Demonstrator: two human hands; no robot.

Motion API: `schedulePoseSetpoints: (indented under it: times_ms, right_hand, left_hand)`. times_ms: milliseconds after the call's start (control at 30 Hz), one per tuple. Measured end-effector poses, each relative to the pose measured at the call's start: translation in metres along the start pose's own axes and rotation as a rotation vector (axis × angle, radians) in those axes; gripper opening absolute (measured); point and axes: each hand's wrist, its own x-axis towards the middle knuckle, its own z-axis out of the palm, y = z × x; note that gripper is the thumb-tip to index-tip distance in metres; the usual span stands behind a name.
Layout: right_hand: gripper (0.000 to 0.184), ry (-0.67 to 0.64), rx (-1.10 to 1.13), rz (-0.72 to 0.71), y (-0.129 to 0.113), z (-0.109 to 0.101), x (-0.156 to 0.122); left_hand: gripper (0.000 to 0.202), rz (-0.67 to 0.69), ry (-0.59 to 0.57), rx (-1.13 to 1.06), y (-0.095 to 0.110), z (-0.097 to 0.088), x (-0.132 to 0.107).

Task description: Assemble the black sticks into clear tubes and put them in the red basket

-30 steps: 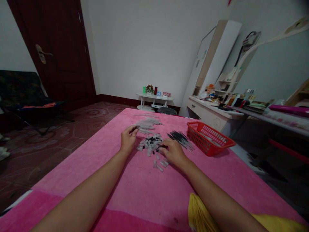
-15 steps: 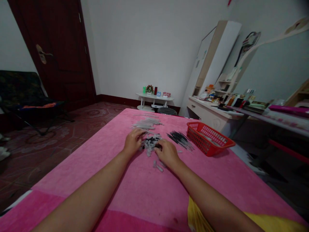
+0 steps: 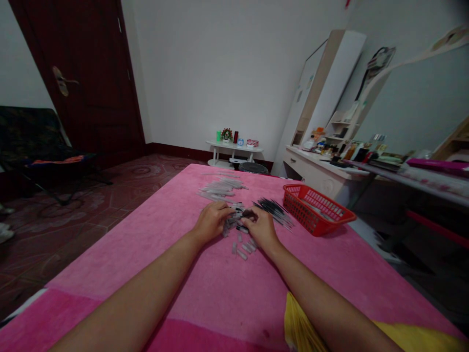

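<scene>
My left hand [image 3: 213, 220] is curled at the left side of a pile of small clear and black pieces [image 3: 230, 223], which look like pen caps. Its fingertips are closed by the pile, and whatever they hold is too small to make out. Opposite it, my right hand [image 3: 261, 228] pinches a small black piece [image 3: 247, 213] at the pile's right side. Several loose clear caps [image 3: 242, 254] lie nearer to me. Beyond my left hand is a heap of clear thin tubes [image 3: 222, 187], like pen barrels. Black-ended thin sticks [image 3: 274, 210], like pen refills, lie just past my right hand.
A red plastic basket [image 3: 315, 226] with pale items inside stands at the right of the pink-covered table [image 3: 146, 274]. Yellow cloth [image 3: 302, 325] lies under my right forearm. A dressing table [image 3: 315, 166] stands to the right, a folding chair [image 3: 47, 159] to the left.
My left hand has moved right and slightly nearer, over the pile. The fingers of my right hand have shifted slightly right and away. The pile is pushed together, and more caps lie loose in front.
</scene>
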Motion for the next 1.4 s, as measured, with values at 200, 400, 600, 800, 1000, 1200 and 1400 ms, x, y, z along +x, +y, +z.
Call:
schedulePoseSetpoints:
  times_ms: [200, 400, 600, 800, 1000, 1200, 1400]
  right_hand:
    - [0.012, 0.011, 0.048, -0.006, 0.000, 0.002, -0.001]
    - [0.013, 0.010, 0.046, -0.027, 0.000, 0.002, -0.002]
    - [0.010, -0.006, 0.044, -0.044, -0.001, 0.003, -0.002]
    - [0.010, -0.010, 0.032, -0.042, -0.001, 0.003, -0.003]
    - [0.010, -0.026, -0.027, -0.086, 0.000, 0.002, -0.003]
    - [0.010, -0.104, -0.166, -0.118, 0.004, 0.000, -0.003]
    - [0.028, -0.145, -0.278, -0.099, 0.004, 0.000, -0.004]
  left_hand:
    - [0.024, 0.032, -0.016, 0.008, 0.005, 0.000, 0.001]
    - [0.024, 0.049, -0.040, 0.019, 0.007, 0.000, 0.001]
    - [0.023, 0.036, -0.046, 0.014, 0.008, -0.001, 0.001]
    - [0.024, 0.048, -0.055, 0.016, 0.011, 0.000, 0.001]
    - [0.024, 0.042, -0.045, 0.031, 0.015, 0.000, 0.001]
    - [0.027, 0.053, -0.056, 0.012, 0.014, 0.000, 0.001]
    - [0.027, 0.061, -0.050, -0.024, 0.015, 0.004, 0.001]
